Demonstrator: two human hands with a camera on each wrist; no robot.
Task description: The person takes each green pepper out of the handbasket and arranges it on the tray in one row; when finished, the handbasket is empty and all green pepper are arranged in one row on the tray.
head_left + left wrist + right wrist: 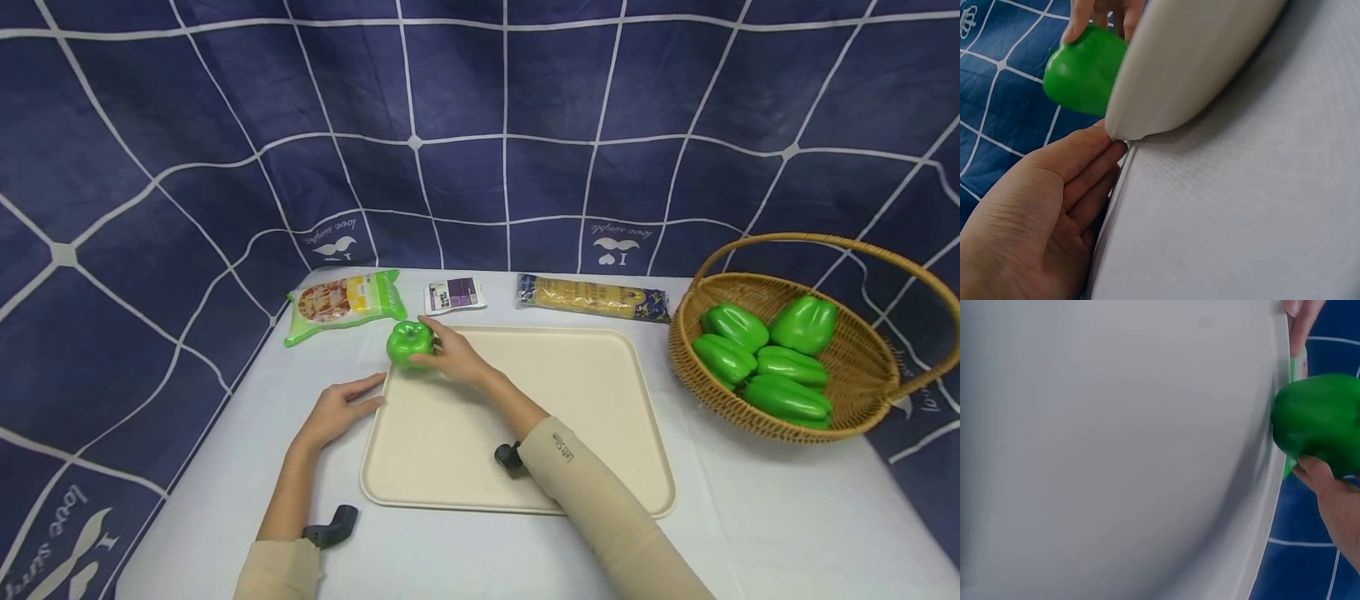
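My right hand (457,357) grips a shiny green bell pepper (409,343) between thumb and fingers at the far left corner of a cream tray (570,392). In the right wrist view the pepper (1319,419) overlaps the tray's rim. My left hand (335,414) is beside the tray's left edge, its fingers extended towards the corner. Seen from the left wrist, the fingertips of this hand (1029,212) touch the tray's rim (1179,69), with no object in the palm.
A wicker basket (697,379) with a tall handle holds several green peppers (786,396) at the right. Behind the tray lie a green food bag (345,302), a small white-and-purple packet (455,294) and a long pack of noodles (592,297). A blue checked cloth (465,183) hangs behind.
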